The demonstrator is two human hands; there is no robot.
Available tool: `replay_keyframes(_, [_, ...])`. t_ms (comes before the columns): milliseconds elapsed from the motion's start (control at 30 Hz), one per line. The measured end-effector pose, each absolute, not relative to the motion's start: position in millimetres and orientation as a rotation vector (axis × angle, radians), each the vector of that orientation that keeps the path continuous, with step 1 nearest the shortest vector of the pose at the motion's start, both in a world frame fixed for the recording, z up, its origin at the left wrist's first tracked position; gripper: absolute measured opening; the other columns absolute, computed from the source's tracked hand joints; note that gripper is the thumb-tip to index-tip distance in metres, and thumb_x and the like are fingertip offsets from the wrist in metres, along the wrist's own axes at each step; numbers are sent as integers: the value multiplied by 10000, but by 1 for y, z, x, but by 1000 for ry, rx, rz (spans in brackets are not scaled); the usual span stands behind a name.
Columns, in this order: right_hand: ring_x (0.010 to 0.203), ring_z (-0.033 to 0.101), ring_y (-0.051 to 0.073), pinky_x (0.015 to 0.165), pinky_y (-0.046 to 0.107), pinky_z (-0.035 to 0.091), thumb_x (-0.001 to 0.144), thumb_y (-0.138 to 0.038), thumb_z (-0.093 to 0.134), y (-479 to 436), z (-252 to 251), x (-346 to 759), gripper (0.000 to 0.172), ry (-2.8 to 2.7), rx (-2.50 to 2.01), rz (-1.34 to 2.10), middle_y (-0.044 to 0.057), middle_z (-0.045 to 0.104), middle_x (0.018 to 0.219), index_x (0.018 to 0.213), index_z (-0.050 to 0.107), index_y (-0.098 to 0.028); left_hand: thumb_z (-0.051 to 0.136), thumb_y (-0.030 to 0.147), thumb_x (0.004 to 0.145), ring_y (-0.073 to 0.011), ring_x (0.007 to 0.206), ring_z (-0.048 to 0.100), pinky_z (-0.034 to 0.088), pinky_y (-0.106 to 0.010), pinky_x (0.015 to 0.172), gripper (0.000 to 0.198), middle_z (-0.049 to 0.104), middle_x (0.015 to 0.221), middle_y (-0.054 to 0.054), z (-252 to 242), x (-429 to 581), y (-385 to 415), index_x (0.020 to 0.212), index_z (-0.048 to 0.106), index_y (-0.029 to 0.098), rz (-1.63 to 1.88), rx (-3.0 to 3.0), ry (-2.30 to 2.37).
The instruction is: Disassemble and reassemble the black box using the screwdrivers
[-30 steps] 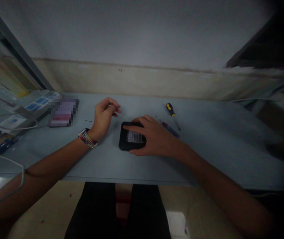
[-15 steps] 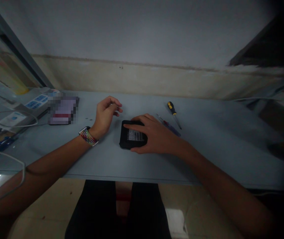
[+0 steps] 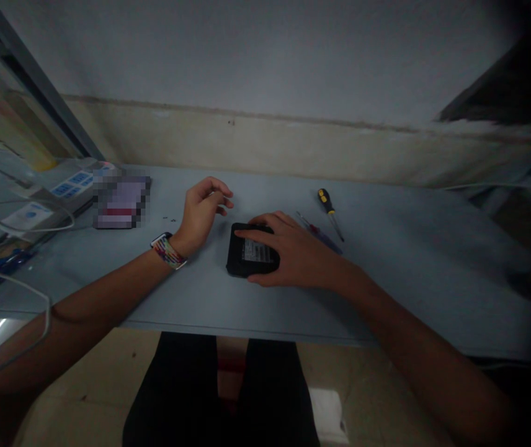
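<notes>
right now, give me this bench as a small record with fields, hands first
left hand: fingers loosely curled, nothing seen in it
right hand: over the black box, fingers around it
box face: pale label, print too small to read
beyond right hand: slim tool, yellow-and-black screwdriver
person's left: phone, white power strip
near left hand: tiny dark bits, unclear what
</notes>
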State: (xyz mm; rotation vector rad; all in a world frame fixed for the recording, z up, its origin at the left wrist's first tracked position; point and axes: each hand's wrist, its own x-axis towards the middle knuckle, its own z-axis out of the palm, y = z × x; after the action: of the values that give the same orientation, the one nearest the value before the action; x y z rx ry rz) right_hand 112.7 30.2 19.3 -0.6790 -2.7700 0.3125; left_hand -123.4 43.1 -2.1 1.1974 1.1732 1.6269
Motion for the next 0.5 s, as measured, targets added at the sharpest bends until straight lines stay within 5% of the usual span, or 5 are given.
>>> replay_keyframes(500, [1627, 428, 427, 1275, 687, 437, 1063, -561, 662, 23, 11, 107, 680, -2873, -645, 311, 191, 365, 1808, 1689, 520, -338, 609, 82, 762, -124, 682, 670, 501, -238, 569, 119, 675, 822, -12, 0, -121, 43, 795, 655, 187, 1600, 1179, 1185])
